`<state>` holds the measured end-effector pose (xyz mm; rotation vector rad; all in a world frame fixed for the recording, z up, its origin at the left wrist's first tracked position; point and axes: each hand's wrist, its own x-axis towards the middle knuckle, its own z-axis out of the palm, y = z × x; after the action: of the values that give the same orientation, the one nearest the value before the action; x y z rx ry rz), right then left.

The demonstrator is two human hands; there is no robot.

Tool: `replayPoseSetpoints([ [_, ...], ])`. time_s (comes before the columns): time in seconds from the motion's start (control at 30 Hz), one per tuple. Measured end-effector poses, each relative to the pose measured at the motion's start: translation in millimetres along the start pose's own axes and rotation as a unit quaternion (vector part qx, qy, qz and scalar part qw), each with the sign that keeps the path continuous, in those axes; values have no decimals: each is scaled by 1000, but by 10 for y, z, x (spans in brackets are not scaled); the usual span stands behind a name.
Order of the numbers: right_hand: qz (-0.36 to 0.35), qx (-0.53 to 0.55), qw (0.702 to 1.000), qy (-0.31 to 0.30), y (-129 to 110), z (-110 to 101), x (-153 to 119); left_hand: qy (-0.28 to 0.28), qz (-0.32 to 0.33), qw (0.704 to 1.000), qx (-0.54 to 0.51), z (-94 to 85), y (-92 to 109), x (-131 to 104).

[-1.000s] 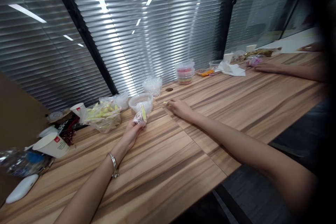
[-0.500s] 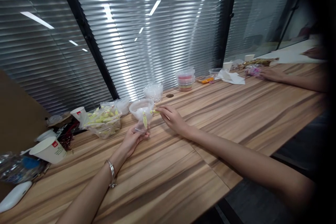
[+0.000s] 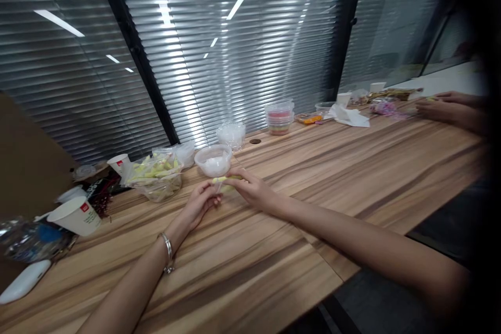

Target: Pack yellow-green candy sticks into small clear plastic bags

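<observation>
My left hand point(image 3: 200, 204), with a silver bracelet at its wrist, is closed with finger and thumb on a small clear plastic bag point(image 3: 219, 187). My right hand point(image 3: 256, 190) meets it from the other side, its fingers pinching a small yellow stick-like piece point(image 3: 220, 179) at the bag; its exact kind is too small to tell. Just behind both hands stands a clear plastic bowl point(image 3: 200, 163) with something white inside. To the left, a bag-lined clear container point(image 3: 166, 189) holds many similar yellow pieces.
Paper cups point(image 3: 74, 217) and a white case point(image 3: 25, 282) lie at left. Stacked clear tubs point(image 3: 279, 119), an orange packet point(image 3: 309, 118) and white tissue point(image 3: 348, 116) line the back edge. Another person's hands point(image 3: 444, 107) are at far right. Blinds point(image 3: 235, 52) rise behind the table.
My right hand has come in lower, against the bag; the yellow piece inside it, upright before, now lies nearly level between my hands. The other person's hands have moved right, off the pink packet.
</observation>
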<state>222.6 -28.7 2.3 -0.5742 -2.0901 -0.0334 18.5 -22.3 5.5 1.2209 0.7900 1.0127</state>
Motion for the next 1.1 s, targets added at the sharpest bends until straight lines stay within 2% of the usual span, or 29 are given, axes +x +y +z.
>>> replayPoseSetpoints([
  [0.13, 33, 3, 999, 26, 63, 36, 13, 21, 8, 998, -64, -34, -1, 32],
  [0.23, 71, 13, 997, 27, 93, 58, 13, 30, 30, 998, -44, -62, -39, 70],
  [0.33, 147, 25, 988, 43, 119, 44, 17, 48, 54, 997, -29, -74, -63, 90],
  [0.5, 274, 130, 941, 150, 206, 1, 58, 48, 50, 997, -46, -60, -32, 61],
  [0.67, 319, 294, 877, 209, 235, 14, 106, 50, 50, 997, -27, -28, -34, 49],
  [0.8, 313, 325, 870, 197, 205, 37, 114, 48, 59, 997, 15, -8, -59, 64],
  [1.0, 333, 327, 871, 153, 201, 57, 86, 34, 68, 997, 20, -21, -81, 76],
  [1.1, 339, 352, 865, 110, 209, 66, 69, 32, 66, 997, 17, -22, -83, 76],
])
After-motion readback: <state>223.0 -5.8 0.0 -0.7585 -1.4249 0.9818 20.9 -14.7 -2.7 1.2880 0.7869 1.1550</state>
